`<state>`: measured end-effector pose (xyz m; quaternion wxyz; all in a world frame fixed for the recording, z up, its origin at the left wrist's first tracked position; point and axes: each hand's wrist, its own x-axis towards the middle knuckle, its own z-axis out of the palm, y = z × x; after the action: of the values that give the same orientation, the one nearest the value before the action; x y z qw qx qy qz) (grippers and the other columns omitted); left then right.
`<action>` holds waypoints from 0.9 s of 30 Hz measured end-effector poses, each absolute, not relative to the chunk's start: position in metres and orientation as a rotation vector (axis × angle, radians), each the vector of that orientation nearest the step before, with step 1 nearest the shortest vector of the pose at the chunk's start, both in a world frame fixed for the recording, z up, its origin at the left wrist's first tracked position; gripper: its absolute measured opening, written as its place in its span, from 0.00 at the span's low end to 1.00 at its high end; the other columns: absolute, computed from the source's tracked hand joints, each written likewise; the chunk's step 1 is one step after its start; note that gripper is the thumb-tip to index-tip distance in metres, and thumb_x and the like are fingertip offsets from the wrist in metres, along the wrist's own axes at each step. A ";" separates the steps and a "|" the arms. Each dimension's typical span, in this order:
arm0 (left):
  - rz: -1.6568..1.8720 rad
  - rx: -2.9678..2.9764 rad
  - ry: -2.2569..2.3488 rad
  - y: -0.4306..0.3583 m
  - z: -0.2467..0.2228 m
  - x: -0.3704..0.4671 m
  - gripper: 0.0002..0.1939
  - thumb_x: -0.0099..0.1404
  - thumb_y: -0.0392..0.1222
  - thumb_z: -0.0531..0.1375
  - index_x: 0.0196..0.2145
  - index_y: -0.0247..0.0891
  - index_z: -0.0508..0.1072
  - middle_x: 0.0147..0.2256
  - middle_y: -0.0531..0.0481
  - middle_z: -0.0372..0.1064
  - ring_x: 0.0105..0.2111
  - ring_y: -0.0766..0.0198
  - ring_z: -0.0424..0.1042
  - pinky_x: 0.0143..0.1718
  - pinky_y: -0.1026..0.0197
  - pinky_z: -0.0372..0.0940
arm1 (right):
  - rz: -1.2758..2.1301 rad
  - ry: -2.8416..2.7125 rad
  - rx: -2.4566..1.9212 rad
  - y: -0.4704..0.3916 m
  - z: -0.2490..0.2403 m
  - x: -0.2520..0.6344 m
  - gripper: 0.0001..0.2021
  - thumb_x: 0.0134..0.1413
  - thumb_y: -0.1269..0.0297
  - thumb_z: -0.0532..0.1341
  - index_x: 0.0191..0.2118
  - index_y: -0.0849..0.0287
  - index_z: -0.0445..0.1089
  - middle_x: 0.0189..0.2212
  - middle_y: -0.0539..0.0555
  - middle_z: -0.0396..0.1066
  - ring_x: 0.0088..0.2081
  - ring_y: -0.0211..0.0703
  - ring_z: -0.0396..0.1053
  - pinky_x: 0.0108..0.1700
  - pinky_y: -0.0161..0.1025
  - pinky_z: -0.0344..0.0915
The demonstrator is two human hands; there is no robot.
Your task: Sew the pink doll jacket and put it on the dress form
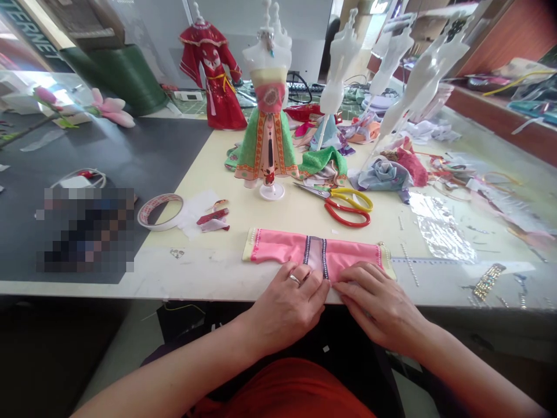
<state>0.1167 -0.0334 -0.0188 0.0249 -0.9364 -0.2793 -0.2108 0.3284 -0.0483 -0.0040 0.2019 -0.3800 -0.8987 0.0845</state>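
Observation:
A small pink doll garment (278, 246) lies flat near the table's front edge, with cream cuffs, pearl rows and two dark trim bands down its middle. My left hand (300, 293) wears a ring and pinches the garment's lower edge beside the trim. Close against it, my right hand (376, 299) has its fingers bent together on the same edge, right of the bands. The fingertips of both hands nearly meet. Whatever small bit lies between them is hidden. Scissors (348, 204) with one yellow and one red handle rest beyond the garment.
Behind stand a mannequin in a green and pink dress (267, 139), one in red (221, 81) and several bare white ones. A tape roll (160, 212) and fabric scraps (213, 217) lie left. Right are a clear plastic bag (441, 226), bead strips (409, 264) and crumpled cloth (383, 174).

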 end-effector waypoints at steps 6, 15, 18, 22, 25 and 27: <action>-0.663 -2.919 -0.824 -0.033 -0.019 0.113 0.17 0.65 0.38 0.51 0.50 0.28 0.65 0.46 0.41 0.66 0.44 0.54 0.63 0.49 0.48 0.58 | 0.162 -2.494 -1.058 -0.052 -0.010 0.328 0.13 0.57 0.72 0.54 0.48 0.63 0.65 0.40 0.59 0.64 0.41 0.48 0.61 0.41 0.47 0.63; -0.754 -2.898 -0.790 -0.032 -0.022 0.112 0.17 0.65 0.38 0.52 0.50 0.28 0.65 0.44 0.41 0.68 0.44 0.55 0.65 0.48 0.49 0.60 | 0.127 -2.457 -1.083 -0.053 -0.016 0.328 0.12 0.57 0.69 0.54 0.47 0.61 0.66 0.40 0.59 0.66 0.40 0.48 0.62 0.42 0.47 0.64; -0.788 -2.895 -0.797 -0.033 -0.022 0.111 0.17 0.64 0.37 0.53 0.49 0.27 0.65 0.44 0.40 0.69 0.44 0.56 0.65 0.48 0.50 0.60 | 0.138 -2.449 -1.077 -0.052 -0.016 0.328 0.11 0.56 0.70 0.55 0.45 0.62 0.67 0.39 0.58 0.66 0.40 0.48 0.63 0.42 0.46 0.64; -0.754 -2.902 -0.812 -0.033 -0.020 0.112 0.15 0.64 0.37 0.53 0.48 0.29 0.67 0.42 0.42 0.68 0.43 0.56 0.66 0.48 0.49 0.60 | 0.133 -2.433 -1.078 -0.052 -0.018 0.328 0.11 0.56 0.70 0.56 0.45 0.62 0.67 0.39 0.58 0.66 0.40 0.47 0.62 0.41 0.46 0.64; -0.728 -2.902 -0.834 -0.032 -0.020 0.113 0.14 0.65 0.38 0.52 0.46 0.32 0.68 0.42 0.42 0.68 0.42 0.57 0.65 0.47 0.49 0.60 | 0.124 -2.439 -1.085 -0.052 -0.018 0.328 0.12 0.56 0.69 0.55 0.46 0.62 0.67 0.39 0.58 0.66 0.40 0.47 0.63 0.41 0.46 0.64; -0.728 -2.911 -0.838 -0.032 -0.020 0.113 0.13 0.65 0.38 0.52 0.45 0.32 0.68 0.42 0.42 0.67 0.42 0.57 0.65 0.47 0.49 0.61 | 0.131 -2.466 -1.089 -0.052 -0.016 0.327 0.12 0.57 0.68 0.55 0.47 0.62 0.67 0.39 0.58 0.66 0.40 0.48 0.62 0.41 0.46 0.64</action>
<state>0.1135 -0.0320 -0.0198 0.0131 -0.9343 -0.2688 -0.2337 0.3273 -0.0517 -0.0163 0.2198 -0.3935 -0.8914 0.0474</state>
